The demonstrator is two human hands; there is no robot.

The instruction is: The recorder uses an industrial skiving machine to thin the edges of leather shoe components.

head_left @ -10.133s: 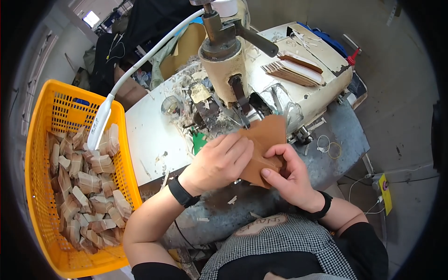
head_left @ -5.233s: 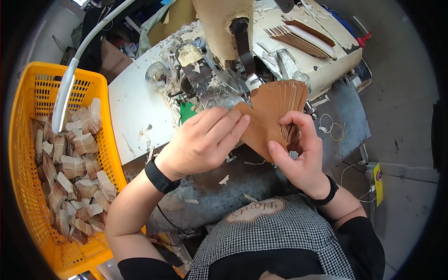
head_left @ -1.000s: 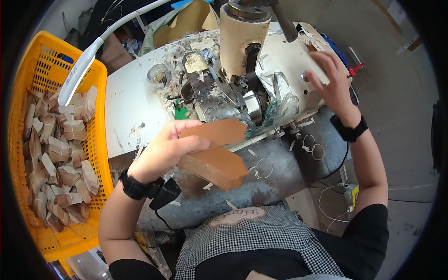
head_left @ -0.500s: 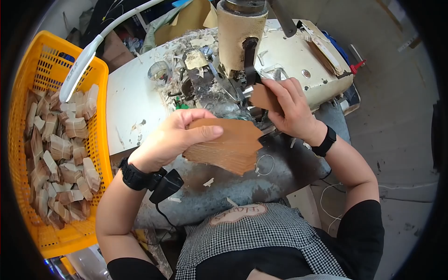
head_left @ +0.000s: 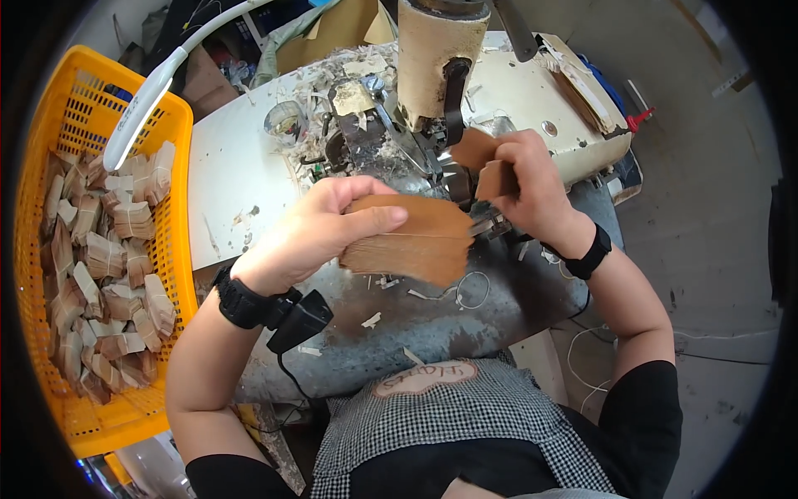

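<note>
My left hand (head_left: 307, 237) is closed round a fanned stack of thin brown leather-like pieces (head_left: 416, 245), its thumb pressed on the top one. The stack is held above the worn front of the machine table. To the right, my right hand (head_left: 542, 195) has its fingers curled round a few brown pieces (head_left: 496, 180) of the same sort. One brown piece (head_left: 472, 148) reaches from those fingers to the working part of a cream machine (head_left: 434, 62); whether the machine grips it I cannot tell. Its upright column stands just beyond my right hand.
At the left stands a yellow plastic basket (head_left: 184, 249) holding many small bundles of pale brown pieces (head_left: 105, 256). A white lamp (head_left: 137, 125) bends over it. Scraps and fluff litter the machine table (head_left: 224, 179). A stack of flat boards (head_left: 578, 83) lies at the far right.
My right hand has turned and curled further, bringing more brown pieces into view in its grip. The left hand and its stack have shifted slightly up and tilted flatter.
</note>
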